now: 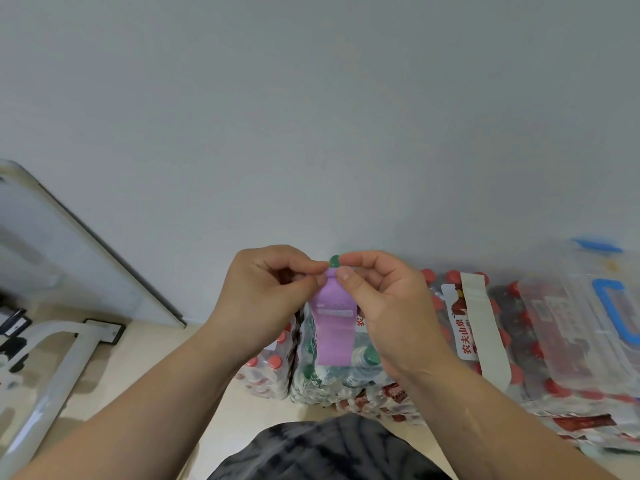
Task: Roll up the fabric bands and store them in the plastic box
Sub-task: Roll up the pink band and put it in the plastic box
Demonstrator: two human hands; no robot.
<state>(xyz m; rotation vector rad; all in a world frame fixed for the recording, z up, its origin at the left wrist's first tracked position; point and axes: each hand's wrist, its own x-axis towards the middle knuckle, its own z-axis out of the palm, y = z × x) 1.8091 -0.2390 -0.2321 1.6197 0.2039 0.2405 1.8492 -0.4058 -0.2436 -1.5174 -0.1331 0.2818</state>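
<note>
We see a flat purple fabric band (334, 327) with a small white label across it, held up in the air at chest height. Its top end is bunched and narrow, caught between the fingers of both hands, and the rest hangs straight down below them, unrolled. The left hand (263, 296) pinches that top end from the left, fingers curled in tight around it. The right hand (388, 306) pinches it from the right, with the thumb in front of the cloth and the forefinger behind. The two sets of fingertips all but touch over the band.

Behind the band stands a shrink-wrapped pack of green-capped water bottles (332, 379) on the pale floor (138, 358). To its right lie packs of red-capped bottles (462, 337), with a pale strip (485, 323) draped over one. The clear plastic box with blue latches (568, 327) rests on top of those packs, well apart from the hands. At far left a white board (69, 244) leans on the grey wall (311, 116), above a white metal frame (62, 362).
</note>
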